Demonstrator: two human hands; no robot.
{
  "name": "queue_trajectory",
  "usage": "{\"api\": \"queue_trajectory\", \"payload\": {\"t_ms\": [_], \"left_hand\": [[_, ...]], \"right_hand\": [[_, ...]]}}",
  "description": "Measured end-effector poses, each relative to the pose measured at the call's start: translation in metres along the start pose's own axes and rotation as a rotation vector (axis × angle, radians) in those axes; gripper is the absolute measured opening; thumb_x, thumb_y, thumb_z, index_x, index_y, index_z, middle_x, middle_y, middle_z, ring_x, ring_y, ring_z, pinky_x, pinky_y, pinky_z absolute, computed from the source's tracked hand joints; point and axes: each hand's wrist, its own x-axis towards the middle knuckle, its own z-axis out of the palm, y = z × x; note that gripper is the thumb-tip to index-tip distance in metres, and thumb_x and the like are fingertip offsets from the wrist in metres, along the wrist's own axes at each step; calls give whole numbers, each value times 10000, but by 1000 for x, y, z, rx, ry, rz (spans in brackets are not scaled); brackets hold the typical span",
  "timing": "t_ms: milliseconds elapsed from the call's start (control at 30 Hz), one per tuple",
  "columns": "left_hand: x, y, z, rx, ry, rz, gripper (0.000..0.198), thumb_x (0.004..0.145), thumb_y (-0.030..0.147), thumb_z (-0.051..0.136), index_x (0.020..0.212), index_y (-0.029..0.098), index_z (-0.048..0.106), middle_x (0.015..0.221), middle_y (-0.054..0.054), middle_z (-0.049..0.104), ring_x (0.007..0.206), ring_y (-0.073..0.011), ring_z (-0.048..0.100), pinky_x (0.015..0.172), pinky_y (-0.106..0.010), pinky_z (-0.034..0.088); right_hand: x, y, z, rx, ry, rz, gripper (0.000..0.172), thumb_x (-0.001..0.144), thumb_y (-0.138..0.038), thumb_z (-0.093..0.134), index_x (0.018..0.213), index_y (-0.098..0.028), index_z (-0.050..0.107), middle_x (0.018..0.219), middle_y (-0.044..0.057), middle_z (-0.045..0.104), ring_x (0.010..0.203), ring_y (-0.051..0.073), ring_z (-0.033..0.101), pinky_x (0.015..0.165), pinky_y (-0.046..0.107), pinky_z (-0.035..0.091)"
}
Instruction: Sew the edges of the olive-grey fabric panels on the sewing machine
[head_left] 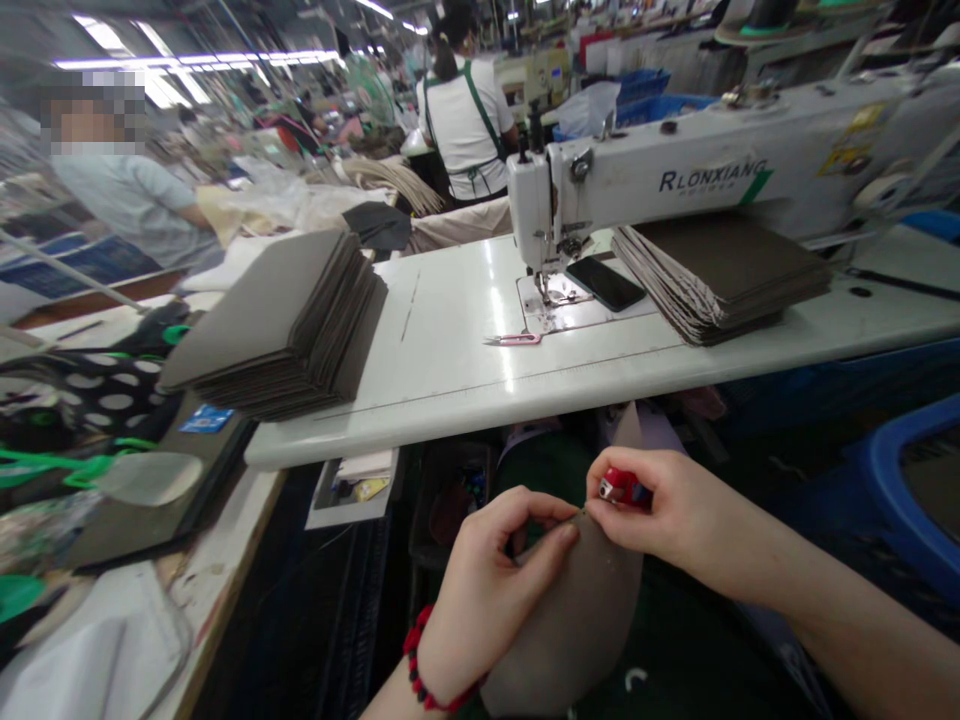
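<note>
A grey-brown fabric piece [577, 610] hangs over my lap. My left hand [499, 570], with a red and black beaded bracelet at the wrist, pinches its upper edge between thumb and fingers. Close beside it, my right hand [637, 500] is closed around a red lighter [616, 486], whose metal top points toward my left hand. The right thumb and fingertip also meet at the fabric's edge. No flame shows. Both hands are in front of the sewing table [442, 400], below its edge.
A sewing machine [675, 170] stands on the table, with a phone [607, 283] and pink thread snips [514, 340] near its needle. Stacks of grey-brown pieces lie left [262, 310] and right [727, 265]. A blue bin [885, 480] is at the right. Two people are beyond.
</note>
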Motion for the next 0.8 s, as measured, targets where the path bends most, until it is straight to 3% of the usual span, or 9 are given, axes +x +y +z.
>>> {"api": "queue_trajectory", "payload": {"t_ms": [333, 467, 600, 700, 800], "left_hand": [[4, -4, -10, -4, -56, 33, 91, 913, 266, 601, 977, 292, 661, 869, 46, 649, 726, -112, 549, 622, -223, 391], [5, -7, -17, 147, 29, 246, 89, 914, 202, 598, 975, 253, 638, 903, 18, 640, 827, -132, 574, 724, -254, 415], [2, -14, -14, 344, 99, 491, 210, 883, 111, 614, 1057, 229, 616, 919, -21, 634, 807, -159, 548, 726, -311, 391], [-1, -20, -9, 375, 119, 549, 279, 862, 67, 621, 1096, 217, 599, 925, -35, 639, 778, -164, 533, 712, -327, 383], [-3, -23, -7, 377, 123, 558, 306, 855, 56, 622, 1113, 217, 591, 936, -37, 642, 779, -167, 530, 716, -335, 382]], "right_hand": [[-6, 1, -15, -72, 18, -50, 86, 869, -328, 591, 919, -280, 642, 750, -65, 636, 674, 115, 572, 594, 215, 396], [-15, 8, -14, -264, 127, -133, 35, 868, -275, 603, 896, -268, 623, 757, -63, 640, 677, 115, 583, 597, 233, 378], [-28, 19, -2, -444, 260, -336, 71, 888, -211, 567, 938, -244, 604, 770, -37, 640, 678, 134, 580, 619, 273, 358], [-34, 23, 7, -523, 359, -451, 107, 913, -214, 544, 1007, -223, 596, 795, -5, 649, 678, 150, 579, 640, 294, 357], [-36, 24, 10, -526, 374, -467, 104, 923, -201, 531, 1008, -213, 589, 781, -1, 643, 671, 152, 578, 648, 297, 359]]}}
